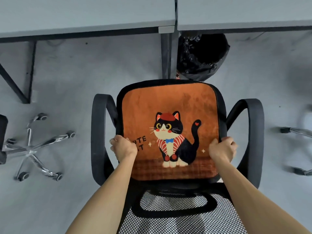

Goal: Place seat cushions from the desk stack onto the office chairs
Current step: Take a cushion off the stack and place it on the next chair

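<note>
Gripping the orange cat cushion (170,115) by its side edges, my left hand (124,146) and right hand (222,149) square it on the office chair (99,132) seat.

One view only. The head camera looks almost straight down from above the backrest (177,222) of the chair (98,132), facing the desks (84,14) at 12 o'clock. It is near: both arms (109,191) enter from 6 o'clock. The wide lens also takes in floor (67,85) at 3 and 9 o'clock.
</note>
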Tool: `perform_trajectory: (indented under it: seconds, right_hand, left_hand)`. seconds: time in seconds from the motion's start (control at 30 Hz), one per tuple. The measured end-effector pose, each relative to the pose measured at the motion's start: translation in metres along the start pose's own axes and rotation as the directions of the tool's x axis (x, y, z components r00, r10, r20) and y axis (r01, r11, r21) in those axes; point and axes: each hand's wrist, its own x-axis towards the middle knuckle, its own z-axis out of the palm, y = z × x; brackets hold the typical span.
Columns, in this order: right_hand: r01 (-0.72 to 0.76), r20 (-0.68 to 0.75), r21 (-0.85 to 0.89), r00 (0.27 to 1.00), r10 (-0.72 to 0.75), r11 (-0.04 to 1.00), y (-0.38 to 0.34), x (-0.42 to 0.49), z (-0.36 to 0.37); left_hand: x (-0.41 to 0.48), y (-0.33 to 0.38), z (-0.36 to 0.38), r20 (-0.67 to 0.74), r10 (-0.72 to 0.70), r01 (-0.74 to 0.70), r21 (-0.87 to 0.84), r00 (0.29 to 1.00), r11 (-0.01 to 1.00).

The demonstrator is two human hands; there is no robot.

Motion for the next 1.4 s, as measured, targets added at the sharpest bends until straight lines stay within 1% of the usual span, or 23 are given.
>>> perform_trajectory:
  seconds: [0.17, 0.33, 0.43, 0.53, 0.77, 1.2, 1.4]
  right_hand:
    - [0.001, 0.018, 0.025, 1.0, -0.001, 1.0, 0.002, 0.002, 0.0]
    - [-0.043, 0.005, 0.061, 0.999, 0.043, 0.997, -0.003, 0.002, 0.0]
    - [-0.083, 0.0, 0.084, 0.996, 0.084, 0.993, -0.007, 0.003, 0.001]
    - [-0.093, 0.002, 0.089, 0.996, 0.093, 0.992, -0.007, 0.004, 0.001]
    - [-0.101, -0.028, 0.108, 0.994, 0.105, 0.989, -0.008, 0.005, 0.004]
    - [-0.086, -0.032, 0.102, 0.995, 0.089, 0.991, -0.01, 0.006, 0.004]
    - [-0.054, -0.03, 0.144, 0.998, 0.059, 0.988, 0.001, -0.001, 0.004]
  left_hand:
    - [0.021, -0.002, -0.01, 0.007, 0.017, -0.017, -0.032, 1.0, 0.999]
    - [0.022, 0.009, -0.011, -0.062, 0.073, -0.077, -0.06, 0.995, 0.995]
    - [0.026, 0.012, -0.01, -0.061, 0.078, -0.081, -0.056, 0.995, 0.995]
    - [0.028, 0.01, -0.009, -0.061, 0.078, -0.081, -0.043, 0.995, 0.996]
    - [0.027, 0.006, -0.008, -0.063, 0.157, -0.158, -0.002, 0.986, 0.987]
    - [0.027, 0.009, -0.004, -0.059, 0.15, -0.144, 0.101, 0.987, 0.984]
    - [0.025, 0.015, -0.008, -0.034, 0.119, -0.112, 0.166, 0.992, 0.98]
